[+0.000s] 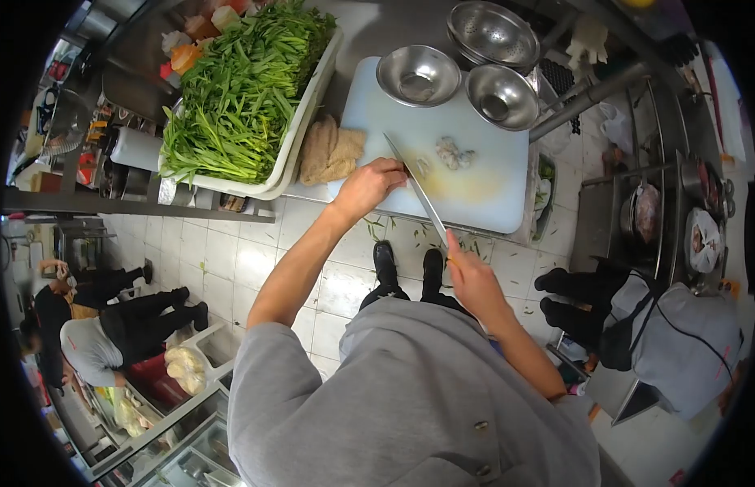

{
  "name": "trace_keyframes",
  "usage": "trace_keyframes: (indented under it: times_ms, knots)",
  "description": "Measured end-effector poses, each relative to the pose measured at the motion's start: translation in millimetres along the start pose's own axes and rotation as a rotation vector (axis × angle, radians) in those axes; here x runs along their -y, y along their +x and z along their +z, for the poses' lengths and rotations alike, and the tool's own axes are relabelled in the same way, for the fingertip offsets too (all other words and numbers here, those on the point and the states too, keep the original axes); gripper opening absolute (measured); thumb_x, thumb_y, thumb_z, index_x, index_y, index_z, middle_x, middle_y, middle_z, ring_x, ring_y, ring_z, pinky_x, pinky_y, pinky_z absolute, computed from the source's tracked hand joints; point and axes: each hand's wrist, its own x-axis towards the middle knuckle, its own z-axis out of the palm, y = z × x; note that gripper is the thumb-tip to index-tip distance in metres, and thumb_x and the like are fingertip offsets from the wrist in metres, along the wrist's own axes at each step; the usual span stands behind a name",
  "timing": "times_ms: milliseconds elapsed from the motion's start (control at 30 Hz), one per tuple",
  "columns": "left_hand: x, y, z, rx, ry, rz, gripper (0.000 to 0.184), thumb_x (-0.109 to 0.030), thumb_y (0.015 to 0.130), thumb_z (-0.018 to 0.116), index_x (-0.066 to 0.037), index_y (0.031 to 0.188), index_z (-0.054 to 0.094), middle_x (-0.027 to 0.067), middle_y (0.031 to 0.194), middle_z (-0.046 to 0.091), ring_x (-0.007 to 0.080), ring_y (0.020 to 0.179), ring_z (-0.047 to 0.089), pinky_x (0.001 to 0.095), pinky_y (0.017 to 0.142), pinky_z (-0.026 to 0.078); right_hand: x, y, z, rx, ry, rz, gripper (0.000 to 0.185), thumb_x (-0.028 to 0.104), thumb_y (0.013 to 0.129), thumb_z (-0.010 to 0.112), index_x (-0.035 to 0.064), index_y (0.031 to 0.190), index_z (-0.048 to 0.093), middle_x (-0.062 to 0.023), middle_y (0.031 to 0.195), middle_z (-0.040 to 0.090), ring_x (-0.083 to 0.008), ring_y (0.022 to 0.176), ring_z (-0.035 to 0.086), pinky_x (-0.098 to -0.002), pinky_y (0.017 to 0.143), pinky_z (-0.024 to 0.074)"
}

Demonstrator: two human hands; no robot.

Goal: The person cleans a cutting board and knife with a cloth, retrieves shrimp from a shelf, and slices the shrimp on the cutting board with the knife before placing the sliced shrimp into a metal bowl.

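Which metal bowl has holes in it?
The rearmost bowl, behind the other two: its wall is dotted with small holes, while the front-left bowl and front-right bowl look solid.

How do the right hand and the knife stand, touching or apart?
Touching: the head view shows the right hand closed around the near end of the knife.

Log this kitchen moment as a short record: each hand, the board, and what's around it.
Left hand: fingertips together beside the blade; whether they hold anything is unclear
Right hand: grips the knife
Cutting board: pale blue, with small pale pieces on it
Far side: two steel bowls
Left side: crumpled cloth; leafy greens heaped in a white tray
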Motion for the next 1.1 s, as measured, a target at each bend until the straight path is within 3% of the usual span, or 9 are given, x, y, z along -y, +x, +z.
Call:
trace_keyframes:
  times_ms: [67,167,233,333,433,500,700,800,1100]
  knots:
    - [-4,3,1,0.021,-0.024,-0.045,0.013,-0.011,0.084,0.067,-0.009,0.095,0.074,0.0053,0.106,0.069,0.0275,0.097,0.066,0.0371,0.082,0.056,-8,3,-23,0.030,0.251,0.042,0.058,0.010,0.096,0.059,0.0148,0.150,0.041,-0.0214,0.099,0.068,-0.0426,0.087,0.066,-0.0403,0.079,0.0529]
    - [-7,9,6,0.007,-0.037,-0.079,0.013,-0.012,0.084,0.068,-0.009,0.096,0.074,0.0058,0.105,0.069,0.0281,0.096,0.066,0.0371,0.081,0.056,-8,-5,-50,0.081,0.312,0.139,0.059,0.012,0.095,0.061,0.0168,0.150,0.041,-0.0221,0.111,0.069,-0.0390,0.091,0.068,-0.0365,0.082,0.0518]
    - [-8,17,11,-0.026,-0.080,-0.089,0.013,-0.011,0.084,0.070,-0.009,0.096,0.074,0.0065,0.105,0.068,0.0280,0.095,0.066,0.0373,0.080,0.056,1,-8,-70,0.180,0.444,0.347,0.058,0.012,0.095,0.061,0.0166,0.150,0.042,-0.0209,0.115,0.069,-0.0346,0.094,0.069,-0.0349,0.085,0.0513]
    - [-10,24,10,-0.106,-0.167,-0.121,0.013,-0.007,0.082,0.073,-0.007,0.095,0.074,0.0082,0.105,0.069,0.0278,0.093,0.067,0.0377,0.079,0.055,-9,-10,-79,0.272,0.594,0.494,0.059,0.012,0.094,0.062,0.0175,0.150,0.043,-0.0161,0.105,0.070,-0.0292,0.087,0.068,-0.0332,0.081,0.0518]
    - [-14,21,-7,-0.219,-0.133,-0.130,0.015,-0.007,0.081,0.074,-0.005,0.096,0.073,0.0095,0.104,0.069,0.0294,0.091,0.066,0.0378,0.080,0.054,-32,-18,-48,-0.123,0.298,-0.099,0.058,0.011,0.093,0.063,0.0215,0.148,0.047,-0.0106,0.092,0.064,-0.0260,0.076,0.063,-0.0338,0.071,0.0521]
    - [-25,28,-24,-0.297,-0.044,-0.072,0.016,-0.007,0.081,0.074,-0.003,0.096,0.072,0.0103,0.103,0.069,0.0304,0.090,0.065,0.0377,0.081,0.053,-24,-23,-48,-0.133,0.110,-0.076,0.057,0.011,0.091,0.063,0.0238,0.146,0.050,-0.0104,0.090,0.060,-0.0275,0.075,0.063,-0.0356,0.069,0.0521]
    - [-26,74,-45,0.154,-0.132,0.116,0.019,-0.010,0.084,0.073,-0.003,0.100,0.072,0.0121,0.101,0.070,0.0301,0.094,0.065,0.0391,0.082,0.052,-4,-33,-44,-0.107,-0.155,-0.054,0.054,0.011,0.089,0.063,0.0299,0.139,0.056,-0.0104,0.097,0.055,-0.0309,0.077,0.064,-0.0427,0.063,0.0530]
    - [-16,96,-46,0.735,-0.337,-0.316,0.017,-0.010,0.087,0.071,-0.005,0.102,0.072,0.0112,0.103,0.071,0.0298,0.096,0.066,0.0382,0.084,0.052,2,-38,-49,-0.089,-0.197,-0.056,0.051,0.012,0.090,0.062,0.0309,0.138,0.057,-0.0097,0.099,0.055,-0.0306,0.076,0.064,-0.0435,0.061,0.0527]
    - [13,97,-6,0.548,-0.106,0.163,0.020,-0.001,0.088,0.062,-0.007,0.105,0.072,0.0115,0.104,0.070,0.0324,0.104,0.063,0.0402,0.091,0.051,-2,-99,-81,0.063,-0.015,0.046,0.051,0.011,0.086,0.066,0.0278,0.135,0.061,-0.0094,0.095,0.056,-0.0271,0.072,0.062,-0.0379,0.065,0.0516]
